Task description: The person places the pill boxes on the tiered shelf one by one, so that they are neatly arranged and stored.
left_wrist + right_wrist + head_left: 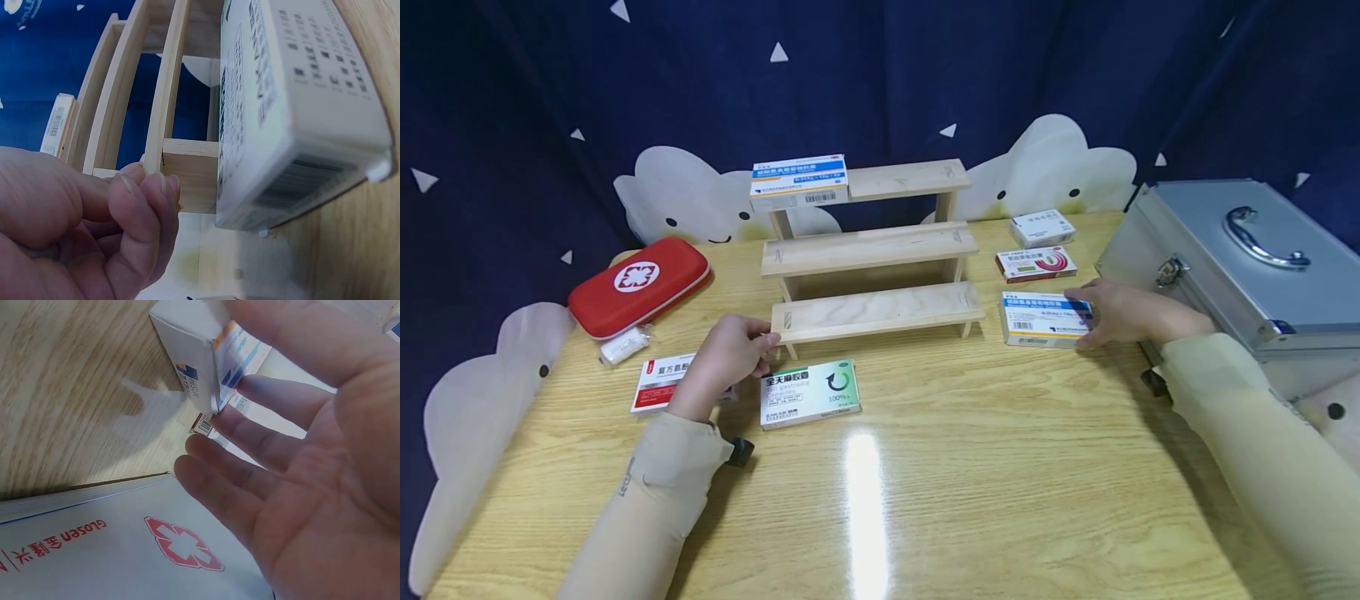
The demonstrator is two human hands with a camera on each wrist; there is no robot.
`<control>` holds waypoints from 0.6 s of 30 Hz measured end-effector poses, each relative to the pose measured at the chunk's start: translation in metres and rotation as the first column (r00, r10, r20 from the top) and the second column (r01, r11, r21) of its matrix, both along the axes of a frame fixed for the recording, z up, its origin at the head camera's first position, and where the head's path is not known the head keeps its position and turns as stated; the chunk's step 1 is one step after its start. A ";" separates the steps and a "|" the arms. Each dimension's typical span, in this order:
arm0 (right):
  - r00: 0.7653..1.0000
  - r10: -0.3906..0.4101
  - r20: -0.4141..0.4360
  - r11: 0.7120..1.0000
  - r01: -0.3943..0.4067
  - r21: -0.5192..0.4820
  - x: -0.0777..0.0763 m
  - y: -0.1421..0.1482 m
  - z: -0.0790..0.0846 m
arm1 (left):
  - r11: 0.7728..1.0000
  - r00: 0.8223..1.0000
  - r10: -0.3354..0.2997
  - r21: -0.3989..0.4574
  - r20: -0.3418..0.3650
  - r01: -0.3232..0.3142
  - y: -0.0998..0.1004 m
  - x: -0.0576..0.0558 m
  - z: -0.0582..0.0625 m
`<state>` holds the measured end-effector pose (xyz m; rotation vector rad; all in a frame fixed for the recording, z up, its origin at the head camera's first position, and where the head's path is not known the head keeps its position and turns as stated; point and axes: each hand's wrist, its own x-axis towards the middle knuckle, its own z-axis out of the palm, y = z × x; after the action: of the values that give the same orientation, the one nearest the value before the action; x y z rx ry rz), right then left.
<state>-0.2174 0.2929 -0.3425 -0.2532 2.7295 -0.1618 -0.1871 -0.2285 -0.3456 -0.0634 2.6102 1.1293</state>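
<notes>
My left hand (735,354) pinches the left end of the lowest step of a three-step wooden rack (880,310); the left wrist view shows curled fingers at the board's edge (164,112). Just in front of that hand lies a green-and-white capsule box (811,393). A red-and-white medicine box (658,385) is partly hidden behind the left wrist. My right hand (1123,312) holds the right end of a blue-and-white medicine box (1041,321) on the table, thumb at the near side and fingers at the far side. A similar box (797,182) sits on the top step's left.
Behind the right-hand box lie a red-and-white box (1037,263) and a small white box (1042,228). A silver metal case (1247,258) stands at the right. At the left are a red zipped first-aid case (640,283) and a small white wrapped roll (623,344).
</notes>
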 end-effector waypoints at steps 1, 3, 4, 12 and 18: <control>1.000 0.002 -0.001 1.000 -0.002 0.003 0.000 0.000 0.000 | 1.000 1.000 -0.002 0.000 -0.001 0.002 0.000 0.000 0.000; 1.000 0.017 -0.017 1.000 -0.016 0.006 0.000 0.001 -0.001 | 1.000 1.000 -0.002 0.001 -0.001 0.002 0.000 0.000 0.000; 0.999 0.027 -0.028 1.000 -0.027 0.006 0.001 0.002 -0.001 | 1.000 1.000 -0.003 0.001 0.000 0.003 0.000 -0.001 -0.001; 0.990 0.093 -0.104 0.996 -0.092 0.008 0.023 -0.001 0.025 | 1.000 1.000 0.006 -0.014 0.017 -0.006 0.000 -0.002 -0.002; 0.975 0.105 -0.194 0.994 -0.110 -0.016 0.035 -0.002 0.062 | 1.000 1.000 0.007 -0.016 0.018 -0.006 0.000 -0.001 0.000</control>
<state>-0.1823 0.2905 -0.2800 -0.4456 2.8981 -0.1511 -0.1886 -0.2281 -0.3459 -0.0849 2.6049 1.1055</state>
